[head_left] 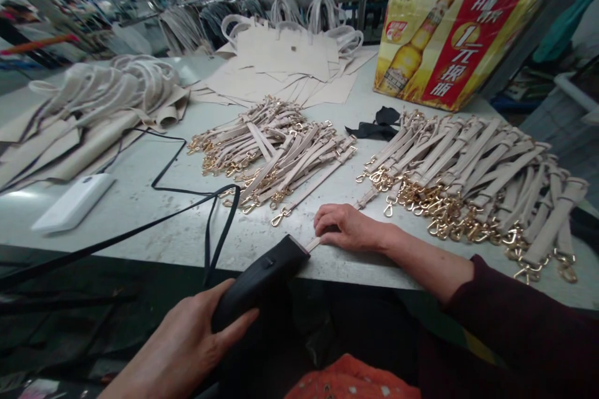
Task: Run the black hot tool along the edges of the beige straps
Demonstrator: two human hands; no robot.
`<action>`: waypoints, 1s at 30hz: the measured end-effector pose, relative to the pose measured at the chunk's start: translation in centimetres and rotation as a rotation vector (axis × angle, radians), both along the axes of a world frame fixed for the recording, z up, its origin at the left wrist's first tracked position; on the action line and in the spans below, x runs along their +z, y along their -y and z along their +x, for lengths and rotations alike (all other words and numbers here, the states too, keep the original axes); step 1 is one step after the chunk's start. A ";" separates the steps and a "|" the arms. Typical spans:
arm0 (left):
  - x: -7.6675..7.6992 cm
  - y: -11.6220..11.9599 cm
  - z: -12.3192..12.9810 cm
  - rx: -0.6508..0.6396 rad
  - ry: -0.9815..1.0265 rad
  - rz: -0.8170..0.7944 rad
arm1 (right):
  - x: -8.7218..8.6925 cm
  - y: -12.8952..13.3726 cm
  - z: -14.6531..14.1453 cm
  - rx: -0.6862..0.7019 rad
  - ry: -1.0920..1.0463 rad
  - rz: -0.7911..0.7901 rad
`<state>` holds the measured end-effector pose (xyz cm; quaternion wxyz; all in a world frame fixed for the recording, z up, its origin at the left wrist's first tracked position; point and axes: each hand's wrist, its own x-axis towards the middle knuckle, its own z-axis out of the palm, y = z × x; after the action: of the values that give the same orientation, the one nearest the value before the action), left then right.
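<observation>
My left hand [210, 330] is wrapped round a black handheld device [262, 274] near the table's front edge. The far end of the device meets a thin beige strap [312, 244]. My right hand [346, 227] pinches this strap between thumb and fingers, just right of the device. Beyond my hands lies a pile of beige straps with gold clasps [281, 156]. To the right a larger, more orderly row of beige straps [472, 168] has its gold clasps facing me.
A white power bank [75, 202] lies at left, near a black cord [163, 189]. Beige leather pieces [107, 131] are heaped behind it, with bag panels [287, 53] at the back. A yellow and red carton [458, 43] stands back right; black scraps [379, 126] lie before it.
</observation>
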<state>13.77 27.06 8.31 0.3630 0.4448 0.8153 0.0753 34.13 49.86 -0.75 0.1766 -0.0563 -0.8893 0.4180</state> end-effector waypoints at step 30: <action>-1.7 1.6 0.0 0.031 -0.096 0.044 | 1.5 -3.5 6.0 -0.521 0.353 0.525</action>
<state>13.77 25.51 6.61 0.3122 0.4430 0.8368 0.0776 40.14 53.32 0.77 0.1298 -0.3035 -0.9384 0.1019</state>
